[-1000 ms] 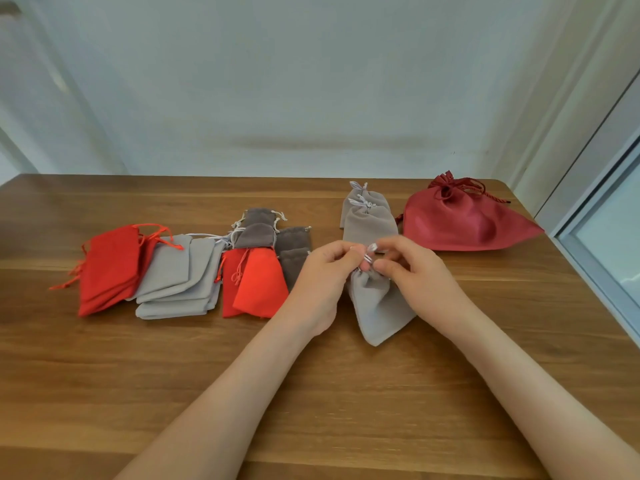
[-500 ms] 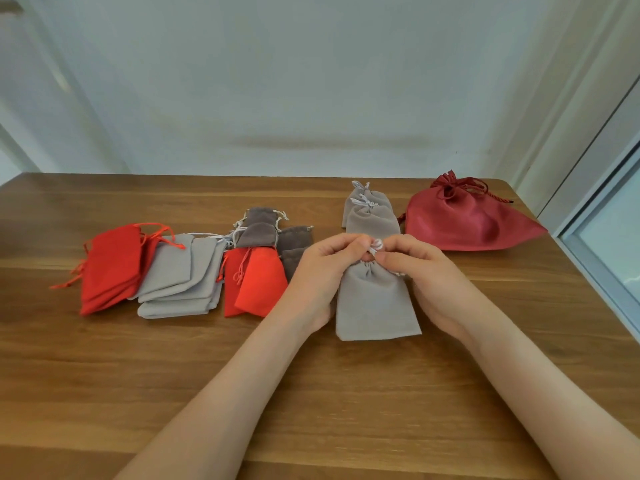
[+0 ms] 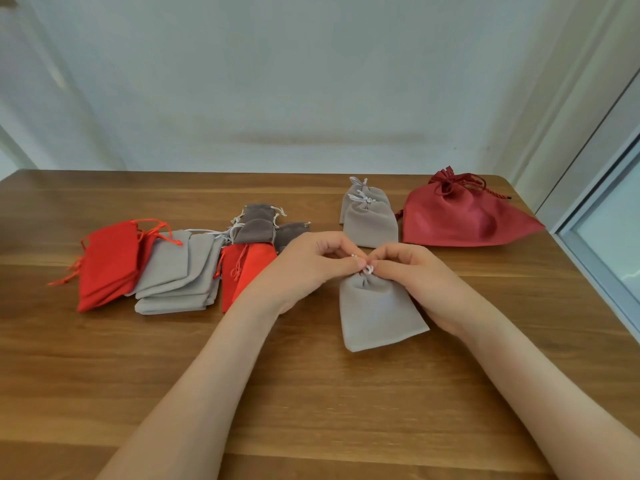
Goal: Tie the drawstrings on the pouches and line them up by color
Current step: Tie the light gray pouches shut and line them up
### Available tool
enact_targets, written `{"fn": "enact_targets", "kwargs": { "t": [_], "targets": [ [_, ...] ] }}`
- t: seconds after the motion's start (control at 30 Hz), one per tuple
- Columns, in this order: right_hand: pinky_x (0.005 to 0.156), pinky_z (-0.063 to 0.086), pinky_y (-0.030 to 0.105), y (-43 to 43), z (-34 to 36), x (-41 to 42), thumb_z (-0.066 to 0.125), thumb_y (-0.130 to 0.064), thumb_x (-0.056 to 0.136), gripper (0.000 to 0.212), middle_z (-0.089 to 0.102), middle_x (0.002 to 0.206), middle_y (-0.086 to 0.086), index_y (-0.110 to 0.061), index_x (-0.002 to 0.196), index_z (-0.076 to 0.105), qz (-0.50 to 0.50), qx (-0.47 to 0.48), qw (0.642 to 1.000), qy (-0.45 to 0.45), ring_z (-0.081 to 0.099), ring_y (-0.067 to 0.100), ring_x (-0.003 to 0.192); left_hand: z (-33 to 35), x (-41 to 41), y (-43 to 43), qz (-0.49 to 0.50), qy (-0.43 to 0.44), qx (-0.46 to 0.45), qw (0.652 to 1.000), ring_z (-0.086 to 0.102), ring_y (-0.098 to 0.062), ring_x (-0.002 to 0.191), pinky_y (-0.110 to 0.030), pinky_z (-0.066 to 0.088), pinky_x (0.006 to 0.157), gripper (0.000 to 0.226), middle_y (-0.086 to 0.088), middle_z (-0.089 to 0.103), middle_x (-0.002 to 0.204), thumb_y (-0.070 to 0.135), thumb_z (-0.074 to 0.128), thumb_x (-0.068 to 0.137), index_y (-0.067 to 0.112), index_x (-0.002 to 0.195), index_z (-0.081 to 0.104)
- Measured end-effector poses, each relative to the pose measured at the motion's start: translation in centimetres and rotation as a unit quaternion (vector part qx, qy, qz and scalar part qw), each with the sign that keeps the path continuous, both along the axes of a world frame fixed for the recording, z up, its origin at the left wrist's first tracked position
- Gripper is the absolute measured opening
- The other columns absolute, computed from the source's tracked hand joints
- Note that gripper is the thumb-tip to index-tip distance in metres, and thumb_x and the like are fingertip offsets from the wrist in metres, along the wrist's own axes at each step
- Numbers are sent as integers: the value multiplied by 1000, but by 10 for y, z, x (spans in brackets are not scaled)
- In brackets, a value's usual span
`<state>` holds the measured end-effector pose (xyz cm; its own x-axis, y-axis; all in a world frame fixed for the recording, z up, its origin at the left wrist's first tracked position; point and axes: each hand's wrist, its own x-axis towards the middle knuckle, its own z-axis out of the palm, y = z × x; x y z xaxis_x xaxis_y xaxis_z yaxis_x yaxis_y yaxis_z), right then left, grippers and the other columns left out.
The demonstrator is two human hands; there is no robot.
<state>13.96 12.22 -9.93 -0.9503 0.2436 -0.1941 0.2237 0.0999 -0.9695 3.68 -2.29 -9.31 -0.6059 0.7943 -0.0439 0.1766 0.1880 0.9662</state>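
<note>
A light grey pouch (image 3: 377,313) lies on the wooden table (image 3: 311,393) in front of me, its neck gathered. My left hand (image 3: 308,268) and my right hand (image 3: 412,278) meet at that neck, each pinching the white drawstring (image 3: 367,270). Just behind lie two tied light grey pouches (image 3: 370,221), one overlapping the other. To their right sits a large dark red pouch (image 3: 464,220) with its cord tied.
On the left lie heaps of loose pouches: bright red ones (image 3: 107,261), light grey ones (image 3: 180,275), more red ones (image 3: 246,268) and dark grey ones (image 3: 258,225). A window frame (image 3: 595,244) borders the table's right edge. A pale wall stands behind.
The pouch was lifted and hung tilted; now it lies flat with its bottom toward me. Both hands stayed at its neck, fingers working the drawstring, and shifted slightly lower and nearer.
</note>
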Motion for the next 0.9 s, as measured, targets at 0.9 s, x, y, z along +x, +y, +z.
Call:
{"fn": "enact_targets", "kwargs": {
  "t": [0.9],
  "targets": [
    [73, 45, 34, 6, 1, -1, 59, -22, 91, 15, 66, 76, -2, -18, 79, 67, -20, 74, 997, -21, 60, 14, 73, -12, 2, 7, 30, 122, 4, 992, 58, 7, 74, -9, 44, 72, 8, 13, 69, 79, 15, 65, 87, 20, 84, 72]
  ]
}}
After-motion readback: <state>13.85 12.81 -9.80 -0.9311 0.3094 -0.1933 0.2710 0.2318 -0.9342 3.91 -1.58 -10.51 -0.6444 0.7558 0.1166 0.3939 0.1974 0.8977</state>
